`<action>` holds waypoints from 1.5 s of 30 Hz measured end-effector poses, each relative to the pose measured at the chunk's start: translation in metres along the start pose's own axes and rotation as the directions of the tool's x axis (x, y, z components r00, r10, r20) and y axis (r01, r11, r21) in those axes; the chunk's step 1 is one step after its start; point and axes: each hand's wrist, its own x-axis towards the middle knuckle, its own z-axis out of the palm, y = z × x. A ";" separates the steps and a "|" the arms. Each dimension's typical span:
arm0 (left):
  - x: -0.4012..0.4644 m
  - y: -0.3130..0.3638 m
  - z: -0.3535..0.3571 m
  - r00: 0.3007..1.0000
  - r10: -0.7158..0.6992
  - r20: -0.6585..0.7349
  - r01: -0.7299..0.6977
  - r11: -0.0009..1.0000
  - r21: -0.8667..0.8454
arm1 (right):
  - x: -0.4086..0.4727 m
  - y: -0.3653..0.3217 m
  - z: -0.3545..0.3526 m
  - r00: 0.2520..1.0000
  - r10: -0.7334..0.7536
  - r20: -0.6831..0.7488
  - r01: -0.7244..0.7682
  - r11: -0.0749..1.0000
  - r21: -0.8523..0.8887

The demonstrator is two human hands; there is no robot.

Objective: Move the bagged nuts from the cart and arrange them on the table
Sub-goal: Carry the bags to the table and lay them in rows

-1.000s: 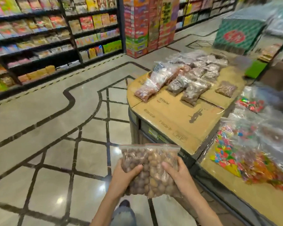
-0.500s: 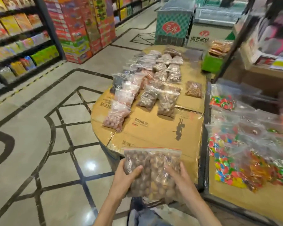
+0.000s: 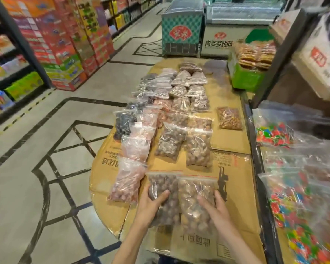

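Presently your left hand [image 3: 152, 202] grips the darker clear zip bag of brown nuts [image 3: 163, 199], thumb curled over its face. Your right hand [image 3: 215, 206] lies with straight fingers on the paler clear zip bag of nuts [image 3: 195, 195] beside it. Both bags rest on the cardboard-covered table [image 3: 234, 187], at its near edge, below rows of bagged nuts [image 3: 179, 115].
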 end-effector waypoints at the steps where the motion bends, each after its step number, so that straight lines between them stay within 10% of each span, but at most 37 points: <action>1: 0.014 0.004 0.001 1.000 -0.001 -0.001 0.001 1.000 0.007 | 0.007 -0.004 -0.001 1.000 -0.002 -0.015 0.002 1.000 0.019; 15: 0.184 0.020 0.027 0.983 0.158 -0.097 -0.130 0.959 0.251 | 0.059 -0.013 -0.017 0.995 0.082 -0.060 -0.079 0.995 0.054; 45: 0.145 0.009 0.021 0.927 0.372 0.043 -0.352 0.826 0.440 | 0.143 -0.021 0.009 0.959 -0.108 -0.261 0.005 0.930 -0.366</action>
